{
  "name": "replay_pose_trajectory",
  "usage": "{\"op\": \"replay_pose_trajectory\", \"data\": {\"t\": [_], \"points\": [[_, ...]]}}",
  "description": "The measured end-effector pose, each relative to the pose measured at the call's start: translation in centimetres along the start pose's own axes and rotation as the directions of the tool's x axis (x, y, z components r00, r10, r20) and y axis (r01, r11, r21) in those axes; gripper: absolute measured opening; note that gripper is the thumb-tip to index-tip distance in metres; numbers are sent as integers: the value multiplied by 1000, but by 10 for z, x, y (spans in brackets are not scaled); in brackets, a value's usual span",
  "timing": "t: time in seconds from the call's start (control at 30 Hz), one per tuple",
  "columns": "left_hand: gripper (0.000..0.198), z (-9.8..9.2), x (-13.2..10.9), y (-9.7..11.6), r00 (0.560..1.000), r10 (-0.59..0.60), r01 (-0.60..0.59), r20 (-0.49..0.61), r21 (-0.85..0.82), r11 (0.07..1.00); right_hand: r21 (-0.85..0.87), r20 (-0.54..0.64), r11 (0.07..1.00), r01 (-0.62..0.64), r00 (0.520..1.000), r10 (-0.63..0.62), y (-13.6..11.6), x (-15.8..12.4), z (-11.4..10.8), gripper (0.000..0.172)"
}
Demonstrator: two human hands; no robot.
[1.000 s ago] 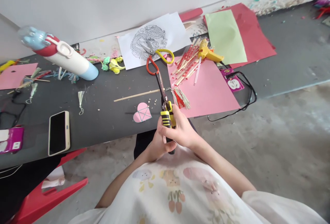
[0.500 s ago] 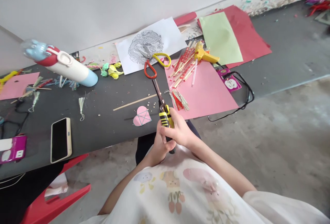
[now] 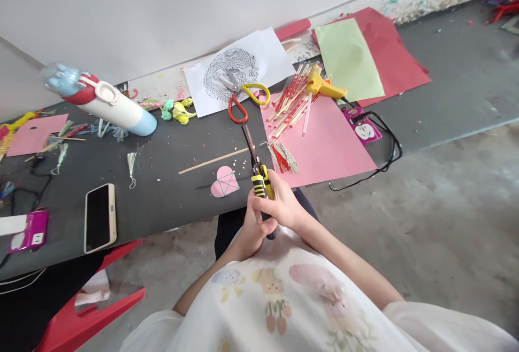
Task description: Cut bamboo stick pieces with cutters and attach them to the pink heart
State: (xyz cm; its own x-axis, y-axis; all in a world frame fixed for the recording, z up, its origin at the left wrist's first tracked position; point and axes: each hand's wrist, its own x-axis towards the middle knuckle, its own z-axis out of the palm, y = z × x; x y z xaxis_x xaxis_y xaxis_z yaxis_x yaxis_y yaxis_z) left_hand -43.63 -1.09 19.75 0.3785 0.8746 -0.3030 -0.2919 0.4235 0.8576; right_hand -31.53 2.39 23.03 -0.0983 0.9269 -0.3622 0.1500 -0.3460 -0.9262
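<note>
Pliers (image 3: 258,179) with yellow-and-black grips sit at the near edge of the table (image 3: 162,179), just above the lap, their long nose pointing to the far side. I see both hands pressed together on them: the right hand (image 3: 284,206) wraps the grips from the right, and the left hand (image 3: 251,230) closes on the lower end from beneath. Whether anything is pinched in the nose I cannot tell.

Of finished work, I judge a pink heart (image 3: 224,183) with thin crossing lines to be one made piece; it lies flat just left of the pliers. A bare wooden stick (image 3: 214,160) lies beyond it, uncut as far as I can see. A red tassel (image 3: 284,157) rests just right of the nose, on the corner of a pink sheet (image 3: 324,146). Farther off are a bundle of red-and-white sticks (image 3: 290,106), a yellow glue gun (image 3: 322,88) and scissors (image 3: 239,92) on a dragon print (image 3: 235,68).

The one container I can make out is a bottle (image 3: 109,106) on its side at far left, lid closed, contents hidden. A phone (image 3: 100,217) lies near left.
</note>
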Motion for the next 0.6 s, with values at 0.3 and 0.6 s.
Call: {"op": "replay_pose_trajectory", "data": {"t": [0.3, 0.6], "points": [[77, -8, 13, 26, 988, -57, 39, 147, 121, 992, 268, 70, 963, -18, 998, -1, 6, 10, -11, 37], [27, -16, 5, 91, 983, 183, -148, 34, 738, 659, 235, -27, 971, 53, 998, -48, 7, 6, -21, 43]]}}
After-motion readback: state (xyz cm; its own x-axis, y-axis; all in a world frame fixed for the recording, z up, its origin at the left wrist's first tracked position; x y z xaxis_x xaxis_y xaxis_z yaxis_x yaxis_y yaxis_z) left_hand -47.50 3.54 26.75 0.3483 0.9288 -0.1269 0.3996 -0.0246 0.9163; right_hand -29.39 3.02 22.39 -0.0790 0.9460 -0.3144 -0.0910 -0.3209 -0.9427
